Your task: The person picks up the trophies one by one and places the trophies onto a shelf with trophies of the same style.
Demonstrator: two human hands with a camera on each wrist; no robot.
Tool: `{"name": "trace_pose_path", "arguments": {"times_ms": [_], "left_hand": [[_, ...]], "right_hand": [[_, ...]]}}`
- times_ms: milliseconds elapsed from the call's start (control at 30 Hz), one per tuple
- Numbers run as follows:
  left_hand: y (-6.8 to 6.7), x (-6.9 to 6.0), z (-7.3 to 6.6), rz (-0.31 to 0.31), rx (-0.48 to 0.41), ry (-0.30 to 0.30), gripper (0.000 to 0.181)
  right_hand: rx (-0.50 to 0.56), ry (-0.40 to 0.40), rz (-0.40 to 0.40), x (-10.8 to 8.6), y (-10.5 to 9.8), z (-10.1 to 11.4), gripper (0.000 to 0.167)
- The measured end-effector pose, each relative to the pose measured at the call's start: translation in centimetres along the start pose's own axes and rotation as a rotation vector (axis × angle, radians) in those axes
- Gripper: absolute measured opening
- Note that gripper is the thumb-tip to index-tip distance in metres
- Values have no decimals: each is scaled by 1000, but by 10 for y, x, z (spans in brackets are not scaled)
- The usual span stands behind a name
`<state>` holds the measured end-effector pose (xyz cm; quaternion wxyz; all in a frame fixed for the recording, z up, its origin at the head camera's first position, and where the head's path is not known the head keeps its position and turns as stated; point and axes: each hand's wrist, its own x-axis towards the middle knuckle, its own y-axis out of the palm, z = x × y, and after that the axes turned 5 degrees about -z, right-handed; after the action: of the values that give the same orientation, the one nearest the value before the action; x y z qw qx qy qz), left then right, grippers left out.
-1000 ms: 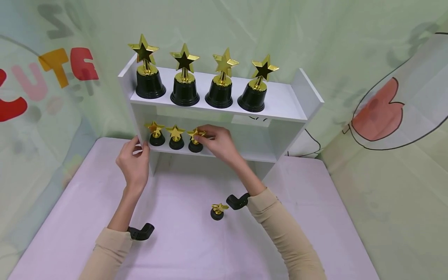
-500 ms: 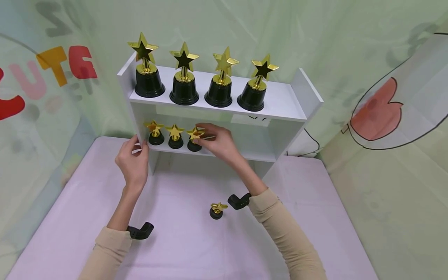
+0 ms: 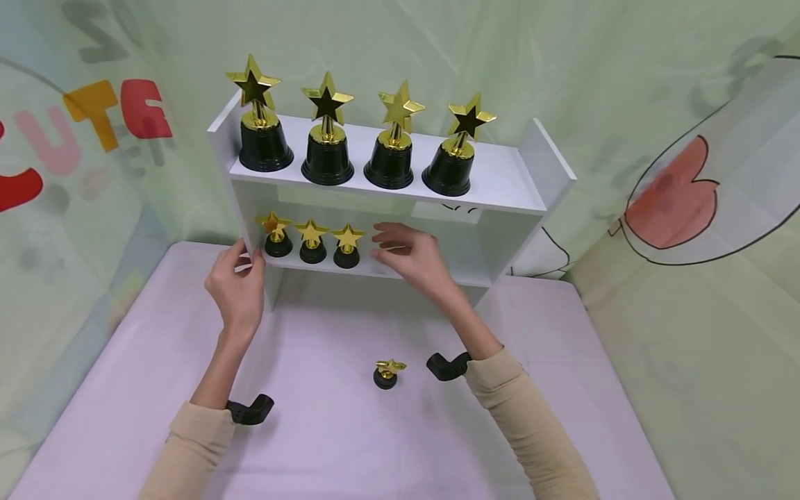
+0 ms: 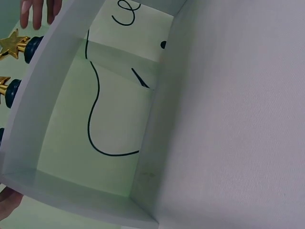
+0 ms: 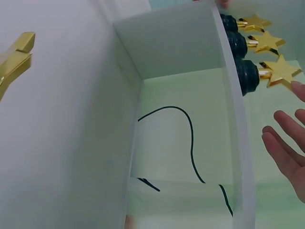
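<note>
My right hand (image 3: 415,260) is just right of a small gold star trophy (image 3: 346,239) on the middle shelf, its fingers spread and apart from it. Two more small trophies, one in the middle (image 3: 311,236) and one at the left end (image 3: 275,229), stand beside it in a row. With my left hand (image 3: 239,288) I grip the front edge of the white shelf unit's (image 3: 559,184) left side panel; some of those fingers are hidden. Another small trophy (image 3: 386,373) stands on the table in front of the unit.
Several larger star trophies with black bases, among them the leftmost one (image 3: 265,142), line the top shelf. A pale cloth covers the table (image 3: 337,437). Behind hangs a printed curtain (image 3: 594,55). Under the shelf board is an open bay, seen in both wrist views.
My right hand has let go of the third small trophy and moved right, away from it. That trophy stays standing on the shelf. My left hand keeps its place.
</note>
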<state>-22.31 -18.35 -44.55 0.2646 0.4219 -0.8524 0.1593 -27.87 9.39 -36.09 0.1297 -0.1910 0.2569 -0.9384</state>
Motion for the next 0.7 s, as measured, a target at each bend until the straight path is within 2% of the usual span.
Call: {"name": "trace_pose_path", "arguments": {"times_ms": [200,367,700], "left_hand": [[0,1,-1,3,-10,-6,23],[0,1,-2,2,-5,-7,23],[-1,1,0,6,6,0,23]], "right_hand": [[12,10,-38,-16,-17,-5,35],[-7,-13,-44,-32,-26,-11,31],[0,-15,-26,-68,-27,-24,31]]}}
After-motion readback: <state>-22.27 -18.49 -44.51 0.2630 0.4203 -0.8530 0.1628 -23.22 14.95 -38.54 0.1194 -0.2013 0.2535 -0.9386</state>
